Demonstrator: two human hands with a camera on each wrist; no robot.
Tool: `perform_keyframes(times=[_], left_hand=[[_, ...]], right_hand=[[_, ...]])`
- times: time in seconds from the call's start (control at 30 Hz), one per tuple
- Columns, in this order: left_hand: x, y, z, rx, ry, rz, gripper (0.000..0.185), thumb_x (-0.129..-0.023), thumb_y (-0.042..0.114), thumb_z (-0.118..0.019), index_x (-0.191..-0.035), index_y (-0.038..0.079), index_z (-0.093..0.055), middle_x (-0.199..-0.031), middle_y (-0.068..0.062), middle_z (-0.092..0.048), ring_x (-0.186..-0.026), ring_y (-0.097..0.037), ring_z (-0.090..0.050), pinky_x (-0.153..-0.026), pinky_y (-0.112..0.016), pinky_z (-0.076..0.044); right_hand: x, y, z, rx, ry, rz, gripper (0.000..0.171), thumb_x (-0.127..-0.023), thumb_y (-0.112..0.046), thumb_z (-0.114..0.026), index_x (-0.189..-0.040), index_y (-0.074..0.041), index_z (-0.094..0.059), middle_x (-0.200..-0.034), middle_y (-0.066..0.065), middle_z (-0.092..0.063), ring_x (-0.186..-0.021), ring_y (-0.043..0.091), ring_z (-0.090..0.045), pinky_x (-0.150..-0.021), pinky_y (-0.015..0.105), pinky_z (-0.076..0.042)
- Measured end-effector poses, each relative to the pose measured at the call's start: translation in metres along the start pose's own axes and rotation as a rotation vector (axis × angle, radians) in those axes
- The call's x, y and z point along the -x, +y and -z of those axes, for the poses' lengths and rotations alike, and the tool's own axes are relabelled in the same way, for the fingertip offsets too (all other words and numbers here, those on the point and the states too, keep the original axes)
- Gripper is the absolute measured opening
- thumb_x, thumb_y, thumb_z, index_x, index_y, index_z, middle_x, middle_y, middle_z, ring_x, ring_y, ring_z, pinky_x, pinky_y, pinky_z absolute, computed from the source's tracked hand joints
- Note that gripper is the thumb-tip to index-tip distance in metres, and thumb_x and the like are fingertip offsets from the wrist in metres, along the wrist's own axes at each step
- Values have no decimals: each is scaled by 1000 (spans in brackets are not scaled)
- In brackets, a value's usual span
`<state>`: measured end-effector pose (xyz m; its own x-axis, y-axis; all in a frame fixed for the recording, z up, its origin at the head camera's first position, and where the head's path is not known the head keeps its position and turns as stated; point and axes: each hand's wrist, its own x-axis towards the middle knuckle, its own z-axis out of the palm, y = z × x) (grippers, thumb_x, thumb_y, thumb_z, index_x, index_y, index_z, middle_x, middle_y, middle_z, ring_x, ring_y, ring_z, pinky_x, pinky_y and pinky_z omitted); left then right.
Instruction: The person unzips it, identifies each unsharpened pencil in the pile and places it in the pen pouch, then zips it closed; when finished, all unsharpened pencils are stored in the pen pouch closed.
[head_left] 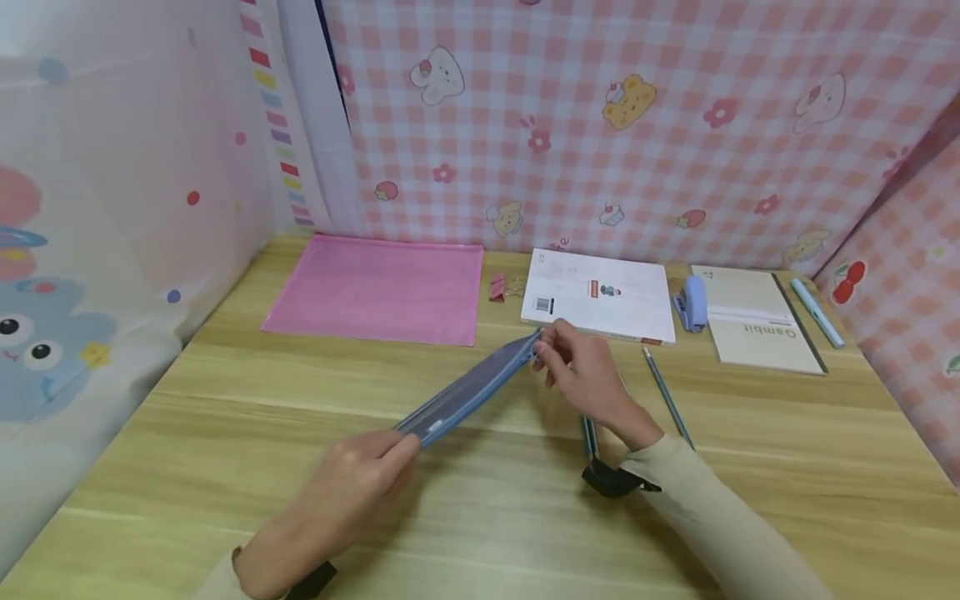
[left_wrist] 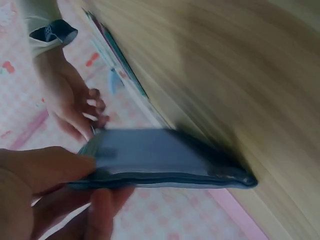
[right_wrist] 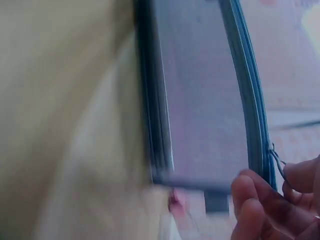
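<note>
A flat blue zip pouch (head_left: 468, 390) is held edge-up, just above the wooden desk (head_left: 225, 433), between both hands. My left hand (head_left: 352, 483) grips its near end, thumb on top and fingers underneath; the left wrist view shows the same pouch (left_wrist: 165, 157) and thumb (left_wrist: 45, 170). My right hand (head_left: 577, 367) pinches the far end by the zip. In the right wrist view the fingertips (right_wrist: 260, 205) sit beside the small zip pull (right_wrist: 276, 162) on the pouch (right_wrist: 205, 100). That view is too blurred to tell whether the zip is done up.
Along the back lie a pink folder (head_left: 375, 287), a red binder clip (head_left: 497, 287), a white book (head_left: 596, 296), a blue stapler (head_left: 693, 302), a cream notebook (head_left: 761, 321) and a light blue pen (head_left: 816, 312). A pencil (head_left: 667, 396) lies beside my right wrist. Patterned curtains enclose three sides.
</note>
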<state>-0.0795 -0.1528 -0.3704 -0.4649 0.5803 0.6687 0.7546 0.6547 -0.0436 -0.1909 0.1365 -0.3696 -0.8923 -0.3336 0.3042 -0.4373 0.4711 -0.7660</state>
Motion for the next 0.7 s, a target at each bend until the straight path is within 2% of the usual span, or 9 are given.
perform_keyframes(times=[0.1, 0.2, 0.27, 0.3, 0.33, 0.43, 0.57, 0.7], left_hand=[[8, -10, 2, -44, -12, 15, 16, -94, 6, -46, -83, 8, -57, -69, 2, -61, -57, -10, -55, -50, -23, -49], [11, -22, 3, -89, -15, 17, 13, -90, 4, -48, -81, 8, -57, -68, 1, -64, -56, -11, -57, -49, -26, -47], [11, -30, 3, -118, -44, 25, 11, -81, -2, -57, -79, 9, -56, -68, 1, -66, -57, -13, -59, -49, -28, -47], [11, -34, 3, -131, -67, 34, 15, -76, -5, -60, -79, 10, -56, -68, 1, -67, -58, -14, -60, -50, -29, -48], [11, -38, 2, -140, -98, 49, 22, -69, -8, -64, -79, 10, -56, -69, 1, -69, -59, -14, -60, -50, -29, -49], [13, -50, 1, -154, -207, 109, 33, -61, -13, -69, -78, 13, -57, -75, 0, -70, -66, -17, -62, -51, -31, -51], [15, -63, -3, -162, -323, 167, 35, -59, -14, -70, -78, 13, -59, -79, 1, -64, -71, -18, -62, -50, -33, -51], [15, -71, -10, -203, -413, 173, 32, -63, -11, -74, -83, 11, -62, -80, -2, -62, -70, -21, -62, -50, -35, -53]], right_hand=[[-2, 8, 13, 24, 45, -41, 14, -102, -10, -55, -90, -4, -57, -86, 20, -73, -60, 24, -65, -45, 24, -46], [0, 11, 20, 23, 4, -67, 14, -102, -11, -56, -90, -4, -58, -88, 22, -72, -64, 29, -67, -46, 26, -49], [6, 11, 23, 31, -65, -65, 14, -102, -11, -57, -90, -5, -59, -84, 19, -71, -65, 28, -68, -48, 26, -52], [10, 11, 25, 37, -108, -59, 13, -101, -11, -58, -90, -5, -60, -82, 18, -70, -65, 27, -67, -49, 26, -53], [14, 10, 26, 54, -153, -41, 13, -101, -10, -59, -89, -6, -61, -80, 15, -70, -66, 24, -67, -52, 26, -53], [26, 6, 26, 120, -309, 16, 12, -98, -11, -62, -87, -11, -65, -78, 5, -68, -70, 12, -64, -60, 23, -54], [36, 0, 18, 184, -488, 89, 13, -96, -13, -66, -84, -14, -66, -80, -3, -68, -74, 2, -60, -65, 20, -51], [39, -1, 7, 244, -556, 118, 17, -94, -15, -69, -78, -17, -64, -76, -8, -65, -70, -1, -55, -64, 18, -48]])
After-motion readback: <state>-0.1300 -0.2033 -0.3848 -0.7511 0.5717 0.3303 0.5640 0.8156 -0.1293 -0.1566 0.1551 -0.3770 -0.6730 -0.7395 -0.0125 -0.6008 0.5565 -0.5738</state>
